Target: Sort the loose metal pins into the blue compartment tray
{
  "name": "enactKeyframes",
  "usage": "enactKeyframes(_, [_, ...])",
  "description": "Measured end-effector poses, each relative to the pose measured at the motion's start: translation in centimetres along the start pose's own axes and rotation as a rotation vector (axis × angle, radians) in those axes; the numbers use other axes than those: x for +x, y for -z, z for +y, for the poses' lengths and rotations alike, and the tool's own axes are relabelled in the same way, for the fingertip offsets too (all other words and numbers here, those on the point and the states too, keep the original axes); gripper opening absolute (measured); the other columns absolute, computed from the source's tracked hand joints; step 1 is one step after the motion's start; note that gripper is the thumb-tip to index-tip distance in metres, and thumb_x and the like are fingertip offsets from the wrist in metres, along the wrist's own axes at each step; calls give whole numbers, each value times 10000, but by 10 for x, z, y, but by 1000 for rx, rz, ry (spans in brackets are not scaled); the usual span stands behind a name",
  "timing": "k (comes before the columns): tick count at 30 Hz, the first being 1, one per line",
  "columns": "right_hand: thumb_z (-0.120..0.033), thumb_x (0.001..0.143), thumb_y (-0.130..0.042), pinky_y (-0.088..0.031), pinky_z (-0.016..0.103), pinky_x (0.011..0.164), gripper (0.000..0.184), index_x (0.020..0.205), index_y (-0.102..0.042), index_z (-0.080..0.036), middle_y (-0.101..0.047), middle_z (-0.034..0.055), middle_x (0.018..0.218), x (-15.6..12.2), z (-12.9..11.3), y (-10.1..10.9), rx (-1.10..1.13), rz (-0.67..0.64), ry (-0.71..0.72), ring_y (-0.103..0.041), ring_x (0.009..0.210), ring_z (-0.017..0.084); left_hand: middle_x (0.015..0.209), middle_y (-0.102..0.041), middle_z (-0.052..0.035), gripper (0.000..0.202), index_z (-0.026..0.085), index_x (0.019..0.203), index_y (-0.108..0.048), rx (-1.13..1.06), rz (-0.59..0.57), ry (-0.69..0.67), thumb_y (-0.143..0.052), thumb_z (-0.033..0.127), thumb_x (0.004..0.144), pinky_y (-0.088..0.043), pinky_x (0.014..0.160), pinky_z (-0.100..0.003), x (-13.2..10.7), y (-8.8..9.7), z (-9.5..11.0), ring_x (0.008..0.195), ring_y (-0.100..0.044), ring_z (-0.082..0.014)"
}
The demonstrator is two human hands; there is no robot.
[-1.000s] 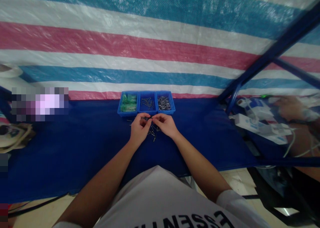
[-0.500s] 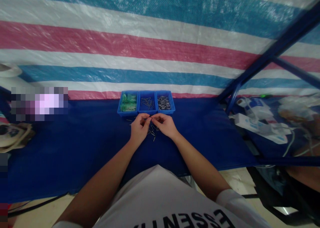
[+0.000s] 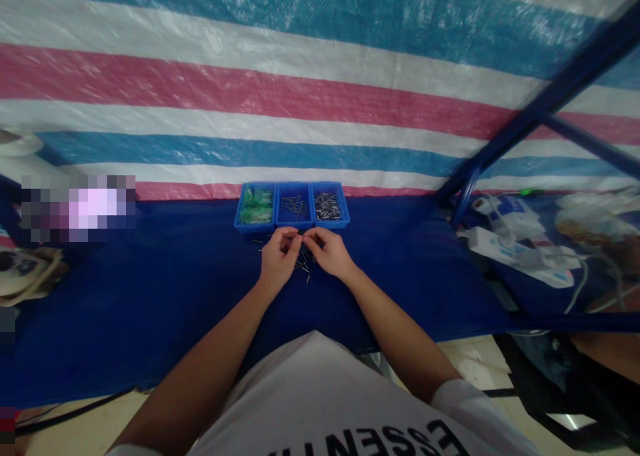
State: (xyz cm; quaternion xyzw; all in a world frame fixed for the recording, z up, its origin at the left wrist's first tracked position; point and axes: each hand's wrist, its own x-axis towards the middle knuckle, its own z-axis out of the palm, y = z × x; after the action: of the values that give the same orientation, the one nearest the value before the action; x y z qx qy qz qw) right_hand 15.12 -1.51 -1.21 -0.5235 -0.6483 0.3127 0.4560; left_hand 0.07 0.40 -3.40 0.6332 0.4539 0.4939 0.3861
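Left of the blue three-compartment tray (image 3: 293,205), a pixelated patch (image 3: 79,207) hides whatever is there, and a beige item (image 3: 27,269) is cut off by the frame edge, too unclear to name. The tray sits at the back of the blue-covered surface (image 3: 150,309), against a striped tarp (image 3: 300,103). Its left compartment holds green parts (image 3: 257,206), hard to make out; the middle one holds dark nails (image 3: 294,206); the right one holds a pile of silver nails (image 3: 327,206). Just below the tray, the left hand (image 3: 280,256) and right hand (image 3: 330,253) are both closed in a pinch, fingertips (image 3: 299,238) meeting. Whatever they pinch is mostly hidden and too small to tell. Loose nails (image 3: 303,264) lie scattered on the surface under and between the hands, some covered by them. Nearer the camera than the tray is a white T-shirt (image 3: 325,403) with black lettering, cut off by the bottom edge. Right of the tray are blue metal frame bars (image 3: 545,103), then white boxes (image 3: 515,256) with cables, blurred, and what may be another person's arm (image 3: 605,349), cut off by the edge.
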Motion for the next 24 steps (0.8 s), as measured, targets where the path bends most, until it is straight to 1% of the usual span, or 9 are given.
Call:
enactKeyframes(1, [-339,902,-534,-438,251,641,217,854,-670,-177,-663,36,784,0,0,1,-31,4,2,-575,681,138,812,-672,-15,237,201,998,-603,-9,-6,-6,-627,369,832,-475,539,-232,0,0,1,575,-603,-106])
enactKeyframes(3, [-349,919,-507,-418,249,627,251,835,-670,-178,-652,32,753,0,0,2,-85,11,3,-560,667,138,748,-662,-4,244,201,996,-610,-21,-21,-17,-650,361,816,-475,544,-232,-1,0,4,576,-608,-113])
enactKeyframes(5, [-358,922,-505,-405,250,615,268,816,-671,-176,-644,29,727,1,0,2,-114,15,0,-551,650,137,676,-636,11,232,201,981,-618,-23,-25,-30,-663,349,808,-471,549,-230,-2,0,6,572,-603,-115])
enactKeyframes(6, [-363,921,-508,-401,250,611,274,808,-672,-175,-641,27,715,1,0,3,-119,17,-2,-547,640,136,670,-633,13,225,202,973,-619,-25,-22,-36,-667,344,805,-470,549,-229,-2,0,6,572,-602,-114])
enactKeyframes(10, [-380,923,-506,-397,250,598,294,795,-676,-177,-633,21,688,0,0,3,-119,21,-7,-538,617,134,775,-671,-5,206,206,950,-613,-27,-4,-50,-667,337,801,-471,548,-227,-2,-1,5,586,-604,-106])
enactKeyframes(15, [-382,907,-532,-415,253,597,267,829,-688,-180,-658,30,729,0,-1,2,-93,24,-9,-554,630,137,718,-647,13,176,207,947,-623,49,17,-55,-641,325,818,-434,516,-213,-1,0,3,549,-574,-97])
enactKeyframes(18, [-355,879,-576,-447,257,617,209,926,-688,-184,-688,41,809,0,-2,2,-28,24,-8,-579,654,139,786,-662,0,174,204,944,-621,42,38,-37,-631,331,825,-436,520,-218,0,0,2,546,-563,-91])
enactKeyframes(20, [-338,861,-600,-465,262,631,198,964,-680,-190,-695,43,836,0,-2,1,6,24,-7,-593,666,141,787,-658,-1,170,204,936,-620,42,47,-29,-627,336,829,-437,522,-222,1,0,1,541,-555,-91])
enactKeyframes(24, [-338,864,-591,-472,265,640,177,919,-677,-193,-687,36,812,0,-2,0,6,17,-6,-602,675,141,778,-650,-2,163,202,924,-620,40,48,-37,-616,339,836,-453,549,-222,1,-1,-2,584,-575,-102])
